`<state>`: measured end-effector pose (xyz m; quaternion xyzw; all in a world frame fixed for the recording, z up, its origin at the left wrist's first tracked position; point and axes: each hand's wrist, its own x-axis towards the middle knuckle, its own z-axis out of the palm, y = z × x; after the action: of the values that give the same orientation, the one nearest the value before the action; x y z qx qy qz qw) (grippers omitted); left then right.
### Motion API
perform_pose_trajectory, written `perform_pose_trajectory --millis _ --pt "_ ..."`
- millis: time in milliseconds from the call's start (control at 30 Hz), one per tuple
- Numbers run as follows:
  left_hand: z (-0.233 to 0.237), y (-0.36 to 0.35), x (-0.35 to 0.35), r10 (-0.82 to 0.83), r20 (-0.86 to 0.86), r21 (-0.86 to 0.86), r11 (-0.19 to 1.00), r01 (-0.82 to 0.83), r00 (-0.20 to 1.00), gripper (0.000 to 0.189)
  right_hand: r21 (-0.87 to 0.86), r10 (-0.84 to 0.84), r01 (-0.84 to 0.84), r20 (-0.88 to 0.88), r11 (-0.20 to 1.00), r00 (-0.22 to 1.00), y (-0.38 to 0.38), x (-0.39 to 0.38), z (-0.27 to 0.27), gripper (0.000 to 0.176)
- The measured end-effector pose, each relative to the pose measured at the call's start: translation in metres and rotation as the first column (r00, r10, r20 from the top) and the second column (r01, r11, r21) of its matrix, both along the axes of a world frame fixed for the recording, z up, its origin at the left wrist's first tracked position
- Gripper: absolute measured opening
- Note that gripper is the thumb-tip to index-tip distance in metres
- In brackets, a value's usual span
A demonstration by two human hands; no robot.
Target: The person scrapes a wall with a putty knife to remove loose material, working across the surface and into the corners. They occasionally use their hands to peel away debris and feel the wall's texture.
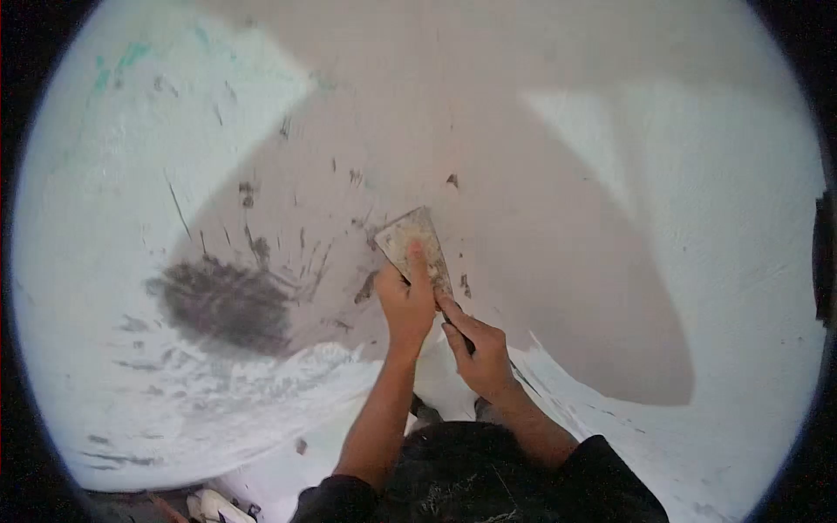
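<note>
One scraper, broad and flat-bladed, dark-handled, its face crusted with pale and brown residue: located near the centre of the view, in front of a whitish wall, wide edge toward 11 o'clock, handle toward 5 o'clock. One right hand, entering from 5 o'clock: fingers closed around the handle, thus placed, it seemed, to carry the tool and set its angle. One left hand, entering from 7 o'clock: fingers grasping the blade, one laid lengthwise on its face and the others largely out of sight; a hold that probably steadied the metal and backed it with pressure near the wide edge. The two hands nearly met where blade joined handle, an arrangement that likely checked twisting. Contact between blade and wall could not be told. Sundry: one dark patch on the wall at 8 o'clock, with streaks radiating from it; small brown marks around the blade; one large shadow across the middle. At 6 o'clock, one dark shirt, the body squared to the work so that both forearms converged on the tool. At 7 o'clock, one pale object, low down, nature uncertain.
</note>
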<state>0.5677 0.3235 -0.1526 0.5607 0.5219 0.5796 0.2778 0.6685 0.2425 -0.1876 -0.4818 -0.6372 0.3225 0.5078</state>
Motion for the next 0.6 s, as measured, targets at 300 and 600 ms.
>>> perform_pose_trajectory --millis 300,600 --pt "0.0 0.009 -0.001 0.01 -0.099 0.105 0.994 0.001 0.995 0.039 0.032 -0.058 0.059 -0.028 0.998 0.998 0.008 -0.003 0.001 0.044" --pt "-0.013 0.014 0.004 0.041 -0.16 0.125 0.992 -0.021 0.986 0.041 0.153 -0.096 0.097 -0.016 0.983 0.995 0.01 -0.001 -0.013 0.045"
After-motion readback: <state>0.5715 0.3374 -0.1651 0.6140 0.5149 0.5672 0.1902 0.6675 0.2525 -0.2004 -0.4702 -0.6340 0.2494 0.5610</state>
